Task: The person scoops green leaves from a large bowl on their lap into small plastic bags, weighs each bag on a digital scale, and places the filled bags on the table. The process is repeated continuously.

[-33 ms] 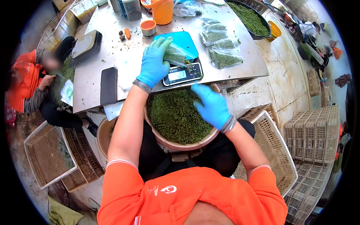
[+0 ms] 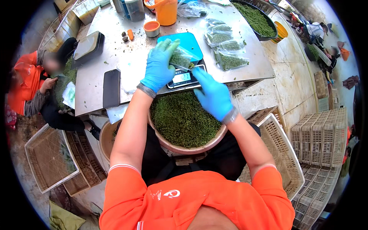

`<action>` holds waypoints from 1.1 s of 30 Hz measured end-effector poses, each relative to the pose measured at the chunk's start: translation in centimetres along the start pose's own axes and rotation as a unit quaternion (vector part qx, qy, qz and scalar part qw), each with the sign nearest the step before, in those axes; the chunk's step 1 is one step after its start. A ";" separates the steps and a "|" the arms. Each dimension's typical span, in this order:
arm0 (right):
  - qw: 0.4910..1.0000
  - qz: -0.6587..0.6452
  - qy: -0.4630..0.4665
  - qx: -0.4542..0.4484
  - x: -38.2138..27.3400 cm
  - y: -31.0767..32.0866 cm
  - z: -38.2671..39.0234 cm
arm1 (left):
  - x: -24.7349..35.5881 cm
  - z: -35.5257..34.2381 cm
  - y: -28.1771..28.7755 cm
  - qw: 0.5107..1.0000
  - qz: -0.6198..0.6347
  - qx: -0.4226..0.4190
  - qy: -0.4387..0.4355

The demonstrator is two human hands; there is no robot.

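Observation:
My left hand (image 2: 158, 68), in a blue glove, is closed around a small clear plastic bag (image 2: 180, 59) of green berries that look like green peppercorns. The bag rests slantwise over a digital scale (image 2: 188, 39) with a blue plate and a lit display. At the bag's mouth, a few berries show beside the fingertips of my right hand (image 2: 213, 96). This gloved hand has its fingers stretched forward and its thumb apart; it is slightly blurred. Below it, between my knees, a round tub (image 2: 188, 150) holds a mass of loose green berries (image 2: 182, 122).
Several filled clear bags (image 2: 230, 60) lie right of the scale on the metal table (image 2: 257, 65). A phone (image 2: 111, 88), an orange-topped container (image 2: 151, 28) and an orange bucket (image 2: 166, 13) stand leftward and behind. Plastic crates (image 2: 281, 153) flank me. Another person (image 2: 30, 82) sits at left.
My right hand has moved up and left from above the tub to the bag's mouth. My left hand keeps the bag over the scale, and the display reading has changed.

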State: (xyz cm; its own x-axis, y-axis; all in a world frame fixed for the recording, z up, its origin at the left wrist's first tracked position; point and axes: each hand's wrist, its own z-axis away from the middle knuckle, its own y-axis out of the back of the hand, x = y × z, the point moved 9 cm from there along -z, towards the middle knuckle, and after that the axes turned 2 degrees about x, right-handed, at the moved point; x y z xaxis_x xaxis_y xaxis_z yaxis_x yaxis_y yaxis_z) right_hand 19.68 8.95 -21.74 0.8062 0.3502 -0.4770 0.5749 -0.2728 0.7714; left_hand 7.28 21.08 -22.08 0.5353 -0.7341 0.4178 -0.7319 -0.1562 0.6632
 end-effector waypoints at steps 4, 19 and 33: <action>0.998 0.008 -0.005 0.060 3.4 -4.8 -5.6 | 1.6 0.1 -1.6 0.999 -0.034 -0.022 -0.035; 0.847 -0.340 -0.410 0.008 7.7 -4.5 11.4 | 4.7 4.6 2.0 0.970 0.223 -0.014 0.091; 0.987 -0.015 -0.133 -0.085 0.0 -2.7 7.9 | 6.6 12.9 -4.4 0.957 0.058 -0.250 0.134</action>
State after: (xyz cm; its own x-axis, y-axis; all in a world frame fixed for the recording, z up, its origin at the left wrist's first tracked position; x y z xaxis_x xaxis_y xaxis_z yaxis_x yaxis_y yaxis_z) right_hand 19.24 2.58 -27.18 0.8098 0.1019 -0.5777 0.5862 -0.1034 0.8035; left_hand 8.61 8.40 -30.30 0.6005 -0.5219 0.6059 -0.5350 0.3009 0.7895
